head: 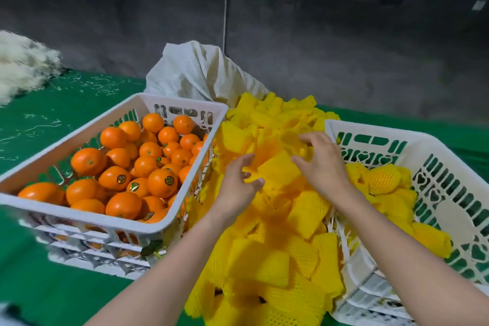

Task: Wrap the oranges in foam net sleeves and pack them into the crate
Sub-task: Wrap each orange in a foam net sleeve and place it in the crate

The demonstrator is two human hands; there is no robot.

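Note:
A white crate (182, 106) on the left holds several bare oranges (161, 182). Between the crates lies a big heap of yellow foam net sleeves (277, 251). The white crate (397, 137) on the right holds several oranges wrapped in yellow sleeves (383, 178). Both my hands are over the middle of the heap. My left hand (239, 182) has its fingers curled and pinches the edge of a sleeve (277, 169). My right hand (321, 161) reaches into the pile from above, fingers curled on the yellow foam; what exactly it holds is hidden.
A white woven sack (201, 71) stands behind the heap. A pile of white shredded filler (23, 63) lies at the far left on the green table cover (53, 119). A grey wall rises behind the table.

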